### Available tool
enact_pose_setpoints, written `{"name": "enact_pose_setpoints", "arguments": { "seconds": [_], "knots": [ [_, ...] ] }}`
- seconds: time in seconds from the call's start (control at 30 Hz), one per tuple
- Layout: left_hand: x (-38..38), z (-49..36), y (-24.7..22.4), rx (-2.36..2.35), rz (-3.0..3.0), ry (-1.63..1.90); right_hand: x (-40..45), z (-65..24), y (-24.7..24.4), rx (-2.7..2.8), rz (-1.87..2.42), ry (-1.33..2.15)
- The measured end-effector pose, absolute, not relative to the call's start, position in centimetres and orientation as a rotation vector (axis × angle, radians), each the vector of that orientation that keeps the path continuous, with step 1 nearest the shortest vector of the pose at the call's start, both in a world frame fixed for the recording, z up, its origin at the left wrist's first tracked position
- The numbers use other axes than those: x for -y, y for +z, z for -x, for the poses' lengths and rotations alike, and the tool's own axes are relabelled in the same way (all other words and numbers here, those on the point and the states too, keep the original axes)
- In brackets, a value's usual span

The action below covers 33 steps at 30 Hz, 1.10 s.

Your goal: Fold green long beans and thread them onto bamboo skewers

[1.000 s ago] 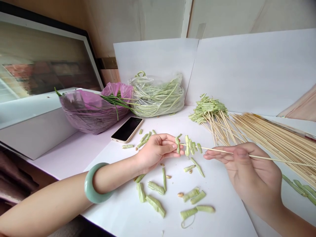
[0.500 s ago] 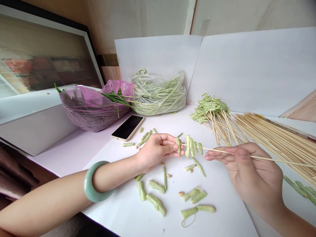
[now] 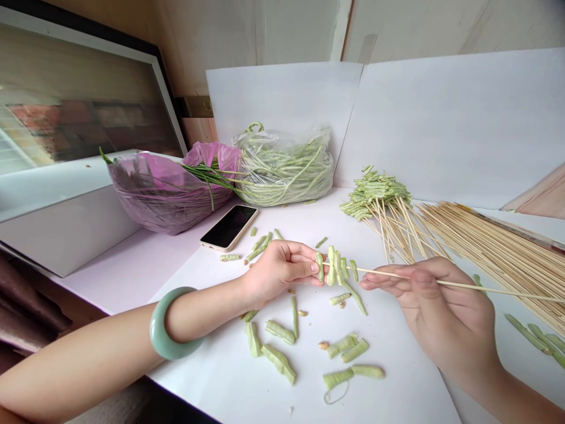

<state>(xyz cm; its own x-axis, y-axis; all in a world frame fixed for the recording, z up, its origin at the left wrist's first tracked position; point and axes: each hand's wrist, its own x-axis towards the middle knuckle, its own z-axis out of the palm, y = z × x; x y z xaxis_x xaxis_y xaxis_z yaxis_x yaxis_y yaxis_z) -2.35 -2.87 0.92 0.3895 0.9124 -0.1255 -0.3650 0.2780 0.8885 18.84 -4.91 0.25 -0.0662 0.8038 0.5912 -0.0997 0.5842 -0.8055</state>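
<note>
My left hand [image 3: 282, 270], with a pale green bangle [image 3: 170, 324] on its forearm, pinches a short green bean piece [image 3: 319, 267] at the left end of a thin wooden skewer [image 3: 379, 272]. Several more bean pieces [image 3: 338, 268] are threaded on the skewer just right of those fingers. My right hand [image 3: 441, 306] grips the skewer farther along, thumb on top, and its long end extends to the right edge. Cut bean pieces [image 3: 280, 333] and small tan seeds [image 3: 323, 345] lie scattered on the white table surface below and around my left hand.
Behind are a purple bag [image 3: 163, 194] of greens, a clear bag [image 3: 286, 171] of long beans and a phone [image 3: 228, 227]. Filled skewers [image 3: 379, 191] are piled at back right, beside many bare skewers [image 3: 489, 247]. More bean pieces [image 3: 527, 334] lie at far right.
My right hand and the skewer have moved slightly left. The threaded bean pieces are now nearer the piece in my left fingers.
</note>
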Motion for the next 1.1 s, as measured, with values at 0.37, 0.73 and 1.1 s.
{"name": "enact_pose_setpoints", "arguments": {
  "seconds": [0.37, 0.73, 1.1],
  "knots": [
    [3.21, 2.26, 0.77, -0.746, -0.926, 0.922, 5.23, -18.68, 0.20, 1.478, 0.647, 0.853],
    [3.41, 2.28, 0.78, -0.752, -0.974, 0.921, 5.10, -18.47, -0.17, 1.488, 0.596, 0.934],
    [2.71, 2.55, 0.61, -0.759, -1.055, 0.949, 5.25, -18.52, 0.10, 1.523, 0.623, 0.892]
  ]
}}
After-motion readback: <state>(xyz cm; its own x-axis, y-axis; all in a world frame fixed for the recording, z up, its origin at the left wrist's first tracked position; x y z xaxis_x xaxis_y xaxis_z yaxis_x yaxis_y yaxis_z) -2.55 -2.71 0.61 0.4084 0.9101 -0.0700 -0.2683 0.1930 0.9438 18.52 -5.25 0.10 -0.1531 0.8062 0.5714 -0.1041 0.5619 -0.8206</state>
